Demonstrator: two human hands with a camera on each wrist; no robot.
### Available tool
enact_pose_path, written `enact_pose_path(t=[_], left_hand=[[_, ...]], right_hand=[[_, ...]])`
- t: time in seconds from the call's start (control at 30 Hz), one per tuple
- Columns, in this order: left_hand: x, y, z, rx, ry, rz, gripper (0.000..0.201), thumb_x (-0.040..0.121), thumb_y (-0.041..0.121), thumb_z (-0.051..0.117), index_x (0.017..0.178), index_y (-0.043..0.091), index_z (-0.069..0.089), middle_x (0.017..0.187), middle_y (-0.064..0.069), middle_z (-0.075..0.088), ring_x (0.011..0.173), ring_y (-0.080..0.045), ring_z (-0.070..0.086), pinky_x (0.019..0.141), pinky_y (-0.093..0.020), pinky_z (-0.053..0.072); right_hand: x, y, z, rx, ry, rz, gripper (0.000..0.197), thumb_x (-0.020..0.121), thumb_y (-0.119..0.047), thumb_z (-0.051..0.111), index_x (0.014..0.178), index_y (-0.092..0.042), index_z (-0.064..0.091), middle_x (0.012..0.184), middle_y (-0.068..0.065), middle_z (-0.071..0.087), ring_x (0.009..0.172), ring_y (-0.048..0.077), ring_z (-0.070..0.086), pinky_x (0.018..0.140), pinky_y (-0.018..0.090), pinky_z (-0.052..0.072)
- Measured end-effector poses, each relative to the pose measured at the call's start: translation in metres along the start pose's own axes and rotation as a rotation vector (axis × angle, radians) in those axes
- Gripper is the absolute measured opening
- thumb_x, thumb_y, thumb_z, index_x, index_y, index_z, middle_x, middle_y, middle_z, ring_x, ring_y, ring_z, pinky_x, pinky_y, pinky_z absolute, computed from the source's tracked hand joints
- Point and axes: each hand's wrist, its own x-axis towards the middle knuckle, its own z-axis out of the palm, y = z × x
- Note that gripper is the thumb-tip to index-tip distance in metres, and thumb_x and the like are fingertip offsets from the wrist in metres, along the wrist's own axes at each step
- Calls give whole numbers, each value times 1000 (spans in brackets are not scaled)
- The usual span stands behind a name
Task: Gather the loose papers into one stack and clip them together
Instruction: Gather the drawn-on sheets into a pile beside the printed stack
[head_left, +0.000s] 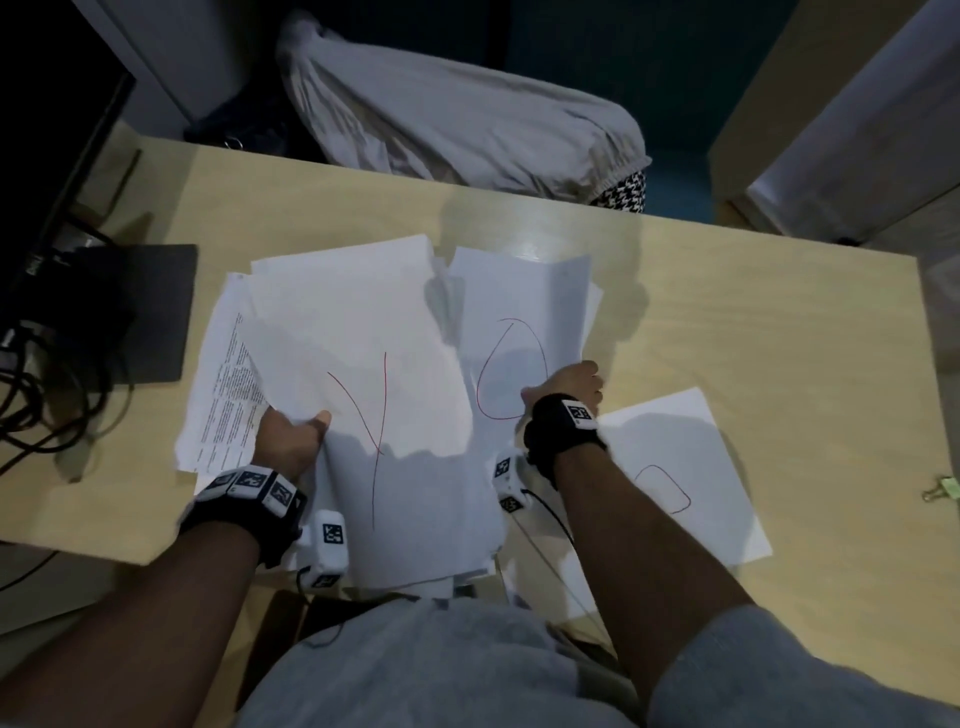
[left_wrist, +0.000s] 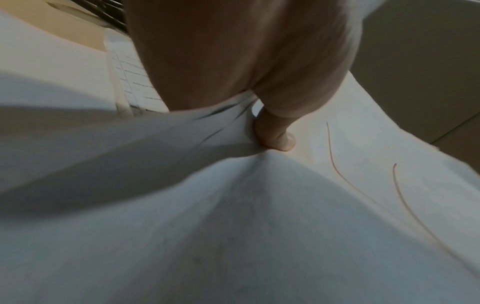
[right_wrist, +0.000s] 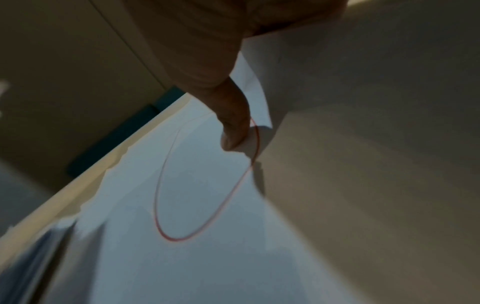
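Two bundles of loose white paper, one in each of my hands.
My left hand pinches the sheets marked with a red cross; my right hand grips the red-oval sheets. Beyond, another white sheet lies on the pale wooden desk, a small metal binder clip at its right edge.

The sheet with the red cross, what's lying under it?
Under the sheet with the red cross, gripped by the left hand, lie more white sheets, one printed page showing at its left. How many is hidden.

Left hand and right hand were extended forward, thumbs pressed down, each pinching sheets.
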Motion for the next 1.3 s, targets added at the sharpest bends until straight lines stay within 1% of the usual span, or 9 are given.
enact_pose_path(t=[0.2, 0.27, 0.43, 0.57, 0.73, 0.87, 1.07, 1.23, 1.3], left_hand=[[6, -12, -1, 32, -66, -103, 49, 84, 16, 71, 118, -15, 54, 123, -31, 58, 116, -39, 57, 103, -40, 42], [10, -14, -2, 58, -86, -97, 54, 82, 20, 72, 121, -13, 54, 124, -29, 58, 116, -38, 56, 104, -44, 42], [14, -10, 4, 44, -90, -39, 50, 86, 16, 67, 122, -15, 52, 122, -28, 58, 117, -39, 55, 103, -40, 41], [16, -11, 4, -7, -104, -27, 44, 86, 20, 66, 112, -14, 56, 106, -24, 63, 102, -33, 60, 90, -37, 45], [17, -25, 11, -24, -117, 44, 55, 78, 28, 69, 119, -5, 57, 118, -21, 63, 113, -35, 58, 105, -49, 41], [1, -9, 16, 9, -120, 55, 48, 80, 23, 70, 116, -5, 58, 115, -20, 64, 109, -34, 59, 103, -48, 43], [-7, -4, 26, 20, -122, 88, 39, 83, 9, 66, 117, -7, 58, 116, -18, 63, 112, -32, 58, 105, -40, 40], [-15, 1, 34, -3, -170, 93, 38, 86, 7, 65, 120, -8, 56, 120, -20, 62, 115, -33, 56, 106, -41, 39], [-17, 4, 38, 17, -184, 104, 37, 86, 10, 65, 117, -9, 57, 117, -21, 63, 113, -34, 58, 104, -44, 42]], right_hand=[[4, -5, -17, 109, -73, -54, 39, 84, -12, 58, 121, -4, 49, 126, 18, 51, 113, 37, 53, 86, 36, 47], [4, -4, -34, 145, -113, -171, 37, 85, -14, 59, 121, -4, 52, 122, 18, 59, 106, 35, 59, 74, 30, 43], [17, 23, -106, 33, -156, -424, 40, 83, -15, 66, 121, -7, 59, 111, 12, 64, 99, 26, 59, 74, 24, 36], [31, 61, -144, -232, -347, -527, 34, 84, -11, 65, 117, -14, 60, 105, 6, 61, 106, 26, 58, 78, 25, 34], [35, 87, -119, -915, -451, -760, 52, 92, -22, 57, 141, -22, 40, 143, 7, 46, 130, 27, 44, 103, 35, 37], [25, 98, -87, -941, -392, -1218, 58, 57, -23, 86, 110, -19, 63, 121, 10, 58, 107, 33, 59, 82, 42, 49], [18, 100, -78, -1015, -336, -1126, 85, 60, -40, 80, 133, -24, 39, 127, -3, 47, 109, 21, 48, 90, 33, 39], [16, 89, -79, -1174, -249, -1164, 52, 79, -47, 65, 125, -28, 50, 123, 0, 48, 117, 24, 42, 100, 36, 34], [18, 85, -86, -1023, -300, -989, 40, 86, -43, 59, 122, -27, 52, 122, 4, 56, 113, 27, 52, 91, 36, 42]])
